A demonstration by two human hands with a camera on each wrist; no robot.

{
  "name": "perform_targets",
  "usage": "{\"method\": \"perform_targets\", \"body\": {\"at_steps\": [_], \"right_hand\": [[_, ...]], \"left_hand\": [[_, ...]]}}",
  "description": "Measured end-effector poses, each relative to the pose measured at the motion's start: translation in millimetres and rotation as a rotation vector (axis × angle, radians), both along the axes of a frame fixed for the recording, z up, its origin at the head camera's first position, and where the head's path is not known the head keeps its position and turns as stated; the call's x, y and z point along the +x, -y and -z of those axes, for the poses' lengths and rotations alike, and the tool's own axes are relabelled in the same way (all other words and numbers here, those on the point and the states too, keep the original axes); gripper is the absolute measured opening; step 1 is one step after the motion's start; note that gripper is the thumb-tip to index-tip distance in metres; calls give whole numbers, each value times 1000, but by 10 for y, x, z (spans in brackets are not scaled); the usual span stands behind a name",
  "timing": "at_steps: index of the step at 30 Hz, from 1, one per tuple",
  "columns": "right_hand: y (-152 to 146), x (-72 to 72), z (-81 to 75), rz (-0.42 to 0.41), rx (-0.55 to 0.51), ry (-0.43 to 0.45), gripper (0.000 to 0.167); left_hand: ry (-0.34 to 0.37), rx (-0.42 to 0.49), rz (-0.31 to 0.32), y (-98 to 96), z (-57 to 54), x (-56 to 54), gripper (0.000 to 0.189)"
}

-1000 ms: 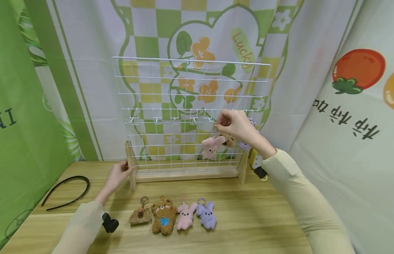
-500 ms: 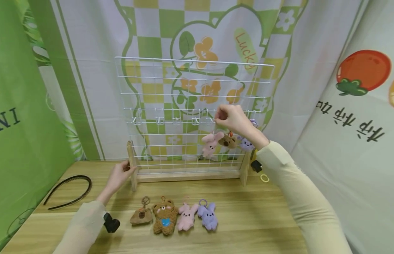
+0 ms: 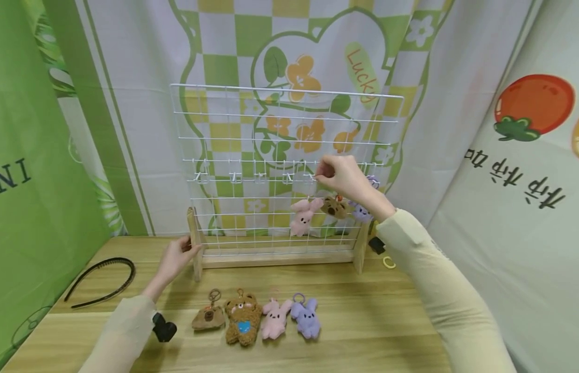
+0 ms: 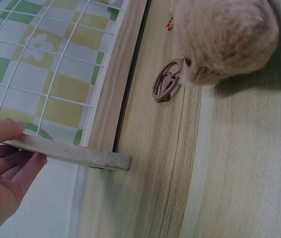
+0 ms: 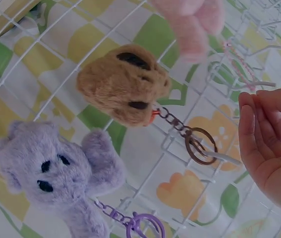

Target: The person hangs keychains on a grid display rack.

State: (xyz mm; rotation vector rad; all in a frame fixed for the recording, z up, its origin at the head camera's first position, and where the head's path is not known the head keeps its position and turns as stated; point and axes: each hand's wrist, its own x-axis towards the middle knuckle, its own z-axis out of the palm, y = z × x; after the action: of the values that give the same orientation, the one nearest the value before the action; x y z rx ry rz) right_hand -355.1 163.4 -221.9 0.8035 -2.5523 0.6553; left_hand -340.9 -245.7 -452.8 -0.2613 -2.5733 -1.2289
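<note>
My left hand point(image 3: 177, 255) grips the left wooden upright point(image 4: 76, 152) of the white wire grid rack point(image 3: 284, 129), thumb on one side and fingers on the other. Up at the row of hooks, my right hand point(image 3: 342, 177) pinches the pink ring point(image 5: 239, 67) of a pink bunny keychain point(image 3: 305, 217) at a hook's tip. The plush bunny hangs below the fingertips. To its right, a brown plush keychain point(image 5: 123, 84) and a purple plush keychain point(image 5: 56, 173) hang by their rings on the rack.
On the table before the rack lie a brown capybara keychain point(image 3: 208, 317), a teddy bear keychain point(image 3: 243, 318), a pink bunny keychain point(image 3: 274, 318) and a purple bunny keychain point(image 3: 306, 318). A black headband point(image 3: 102, 280) is at left. A yellow ring point(image 3: 389, 262) lies right of the rack.
My right hand has shifted slightly left toward the hook, uncovering the brown and purple plush keychains. The hanging pink bunny has swung left. My left hand stays on the upright.
</note>
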Motion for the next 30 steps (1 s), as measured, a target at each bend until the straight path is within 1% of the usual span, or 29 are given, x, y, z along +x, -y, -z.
{"method": "perform_targets", "body": {"at_steps": [3, 6, 8, 11, 14, 17, 21, 24, 27, 30], "right_hand": [[-36, 86, -6, -14, -19, -13, 6], [-74, 214, 25, -46, -33, -38, 5], [-93, 308, 81, -75, -32, -59, 4], [-101, 426, 249, -121, -13, -75, 6], [-92, 505, 518, -155, 9, -34, 8], [-81, 549, 874, -191, 20, 60, 8], [-76, 559, 1388, -225, 34, 190, 7], [-75, 540, 1724, -238, 68, 273, 7], [-72, 507, 1972, -243, 104, 352, 7], [-62, 463, 2134, -242, 124, 403, 6]], "left_hand": [[4, -1, 1, 2, 1, 0, 41], [4, 5, 7, 6, 5, -3, 41], [3, 9, 10, 9, 6, -6, 42], [2, 5, 8, 15, 2, -8, 42], [-1, -6, -3, 20, -1, -14, 41], [-6, -13, -10, 19, 2, -19, 41], [-5, -8, -8, 14, 4, -14, 40], [1, -1, -10, 7, 5, -10, 39], [-2, -1, -9, -3, 7, -11, 38], [-2, -3, -11, -12, 2, -11, 38]]}}
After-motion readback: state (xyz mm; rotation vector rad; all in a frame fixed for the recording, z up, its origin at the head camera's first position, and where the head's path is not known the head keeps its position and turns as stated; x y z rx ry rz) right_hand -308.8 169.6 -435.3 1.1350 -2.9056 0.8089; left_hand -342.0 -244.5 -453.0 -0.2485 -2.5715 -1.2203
